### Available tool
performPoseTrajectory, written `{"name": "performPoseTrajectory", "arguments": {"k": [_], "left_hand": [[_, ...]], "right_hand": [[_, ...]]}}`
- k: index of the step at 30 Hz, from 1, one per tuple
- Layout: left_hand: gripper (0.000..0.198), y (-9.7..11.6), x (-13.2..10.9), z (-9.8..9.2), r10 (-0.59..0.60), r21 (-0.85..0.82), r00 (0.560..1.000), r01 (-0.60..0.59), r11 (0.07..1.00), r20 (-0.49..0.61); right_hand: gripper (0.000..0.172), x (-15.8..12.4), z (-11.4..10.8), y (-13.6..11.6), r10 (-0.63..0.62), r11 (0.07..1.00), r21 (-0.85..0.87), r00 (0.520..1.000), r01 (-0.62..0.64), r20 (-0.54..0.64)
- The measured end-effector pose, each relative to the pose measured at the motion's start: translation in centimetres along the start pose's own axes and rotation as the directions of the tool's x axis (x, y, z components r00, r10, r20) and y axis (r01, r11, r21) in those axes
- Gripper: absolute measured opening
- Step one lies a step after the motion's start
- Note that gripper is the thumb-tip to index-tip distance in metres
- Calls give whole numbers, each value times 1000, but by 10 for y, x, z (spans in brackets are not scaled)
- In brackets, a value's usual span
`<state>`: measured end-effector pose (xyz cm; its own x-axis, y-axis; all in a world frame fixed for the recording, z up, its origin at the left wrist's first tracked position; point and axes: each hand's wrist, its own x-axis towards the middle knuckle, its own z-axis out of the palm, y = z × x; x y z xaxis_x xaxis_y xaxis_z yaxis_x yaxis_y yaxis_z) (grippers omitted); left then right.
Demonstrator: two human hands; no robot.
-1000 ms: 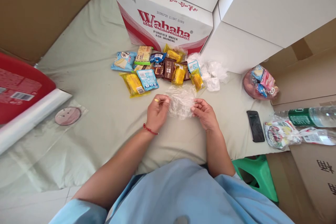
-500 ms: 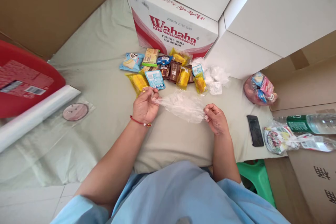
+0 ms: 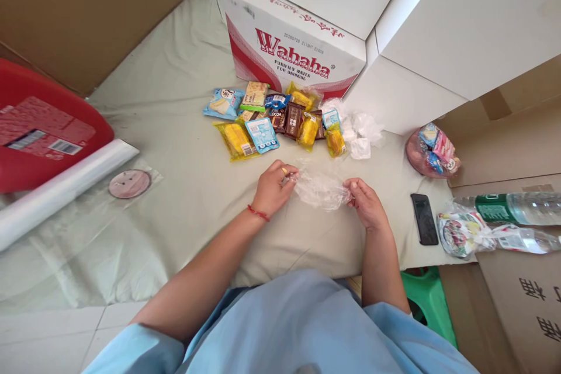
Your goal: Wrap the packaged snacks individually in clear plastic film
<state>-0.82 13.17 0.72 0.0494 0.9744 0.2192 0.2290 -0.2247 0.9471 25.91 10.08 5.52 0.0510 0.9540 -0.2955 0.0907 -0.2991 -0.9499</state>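
A crumpled clear plastic bag (image 3: 322, 185) stretches between my two hands, low over the cloth. My left hand (image 3: 275, 186) pinches its left end, and my right hand (image 3: 364, 201) pinches the right end between thumb and fingers. Just beyond lies a pile of wrapped snacks: yellow-wrapped cakes (image 3: 236, 140), a light blue packet (image 3: 262, 135), brown cocoa packets (image 3: 293, 120), a green-edged packet (image 3: 255, 96) and a blue-and-white packet (image 3: 223, 103). Several crumpled clear bags (image 3: 362, 131) lie at the right of the pile.
Behind the snacks stands a Wahaba-style water carton (image 3: 293, 47). To the left are a red jug (image 3: 48, 134), a plastic roll (image 3: 65, 193) and a pink disc (image 3: 130, 184). On the right are a filled bag of snacks (image 3: 432, 152), a phone (image 3: 424, 219) and a bottle (image 3: 517, 208).
My left hand has moved right, closer to my right hand, and turned palm down. The plastic bag between them is bunched shorter. My right hand has barely shifted.
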Motion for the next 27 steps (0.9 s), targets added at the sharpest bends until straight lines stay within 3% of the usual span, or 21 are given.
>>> {"name": "performPoseTrajectory", "arguments": {"k": [3, 5, 9, 13, 17, 18, 20, 22, 24, 27], "left_hand": [[13, 4, -2, 1, 85, -27, 991, -82, 996, 103], [16, 7, -2, 0, 102, -19, 986, -101, 995, 129], [30, 9, 1, -5, 52, 16, 993, -54, 998, 108], [44, 8, 2, -7, 28, 74, 995, -36, 997, 98], [45, 6, -1, -3, 52, 209, 989, -81, 974, 141], [44, 6, -1, -2, 56, 226, 988, -88, 970, 145], [45, 6, -2, -1, 64, 228, 989, -93, 969, 135], [45, 8, -2, -2, 66, 181, 992, -86, 980, 110], [45, 9, -1, -3, 32, 85, 997, -38, 996, 67], [44, 7, 4, -3, -141, -146, 988, 132, 980, -54]], "right_hand": [[51, 9, 4, -3, -41, 999, 23, 996, 43, -75], [47, 14, 8, -4, -35, 999, -5, 999, 35, -24], [40, 15, 11, 0, -15, 997, -70, 1000, 16, 19], [45, 6, 7, 0, -67, 996, 62, 997, 69, -33], [67, -3, 12, -8, -229, 973, 37, 964, 226, 134], [67, -5, 15, -9, -222, 974, -11, 959, 228, 174], [49, -4, 22, -9, -161, 979, -96, 968, 182, 193], [33, -2, 25, -6, -108, 983, -132, 985, 125, 133], [30, 1, 22, -2, -91, 987, -130, 995, 97, 48], [30, 3, 8, 6, -74, 992, -104, 996, 67, -59]]}}
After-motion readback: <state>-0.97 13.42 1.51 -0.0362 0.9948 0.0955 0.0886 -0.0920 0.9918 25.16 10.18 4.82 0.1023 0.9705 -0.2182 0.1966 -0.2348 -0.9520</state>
